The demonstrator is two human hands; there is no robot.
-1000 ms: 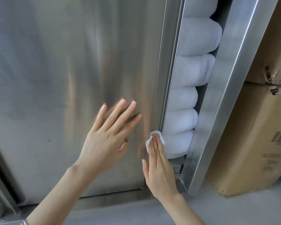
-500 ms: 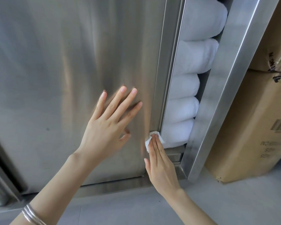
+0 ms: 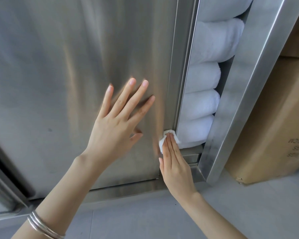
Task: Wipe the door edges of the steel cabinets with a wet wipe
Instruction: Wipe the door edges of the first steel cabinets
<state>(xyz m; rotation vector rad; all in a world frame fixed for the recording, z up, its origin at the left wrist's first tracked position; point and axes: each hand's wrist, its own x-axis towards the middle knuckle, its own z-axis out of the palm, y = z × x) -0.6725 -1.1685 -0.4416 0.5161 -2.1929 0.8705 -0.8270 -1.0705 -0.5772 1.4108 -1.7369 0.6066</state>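
The big steel door [image 3: 76,66] filled the left and middle of the picture. The left hand [image 3: 117,121] lay flat on it near the middle, with its fingers straight and spread apart, holding nothing. Silver bangles [image 3: 41,226] sat on that arm in the lower left corner. The right hand [image 3: 175,168] was lower and a bit to the right. Its fingers were straight and close together, and they pressed a small white wet wipe [image 3: 162,143] against the door edge [image 3: 179,75]. The wipe was low on that edge, close to the bottom corner of the door, and it poked out past the fingertips at the top and the left side. Right of the edge there was an open gap in the cabinet. White rolled towels [image 3: 209,66] were piled one on top of another in the gap, and the lowest one was just beside the wipe. A shiny steel frame [image 3: 255,83] ran slanting down the right side of the gap. A brown cardboard box [image 3: 274,126] stood at the far right, touching the frame, with dark print on it too blurry to read. The gray floor [image 3: 162,218] ran along the bottom of the picture under both arms.
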